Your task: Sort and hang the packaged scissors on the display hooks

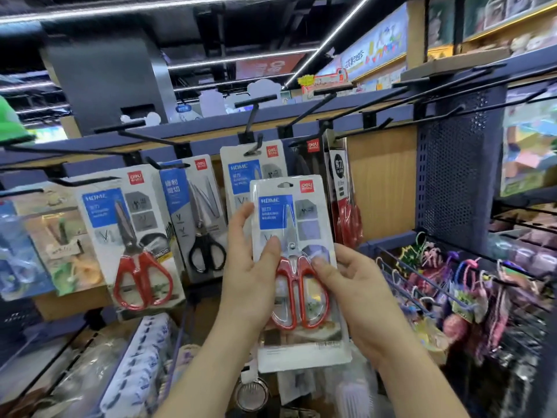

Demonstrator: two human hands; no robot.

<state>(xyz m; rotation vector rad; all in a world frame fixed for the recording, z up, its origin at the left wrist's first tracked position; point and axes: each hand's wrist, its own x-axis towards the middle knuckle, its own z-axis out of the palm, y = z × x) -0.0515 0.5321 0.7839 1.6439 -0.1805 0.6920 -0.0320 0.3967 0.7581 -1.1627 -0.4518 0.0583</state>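
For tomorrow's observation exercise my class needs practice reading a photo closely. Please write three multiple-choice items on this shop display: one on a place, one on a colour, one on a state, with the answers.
1. Where does the black-handled scissors pack hang relative to the held pack?
A. to its left
B. to its right
C. directly below it

2. What colour are the handles of the scissors in the held pack?
A. green
B. black
C. red

3. What is the state of the held pack?
A. hanging from the display
B. gripped by the left hand and the right hand
C. lying flat on a shelf

Answers: 1 A, it hangs left of both hands; 2 C, red loops show through the clear front; 3 B, both thumbs press its front and its hang hole is empty.
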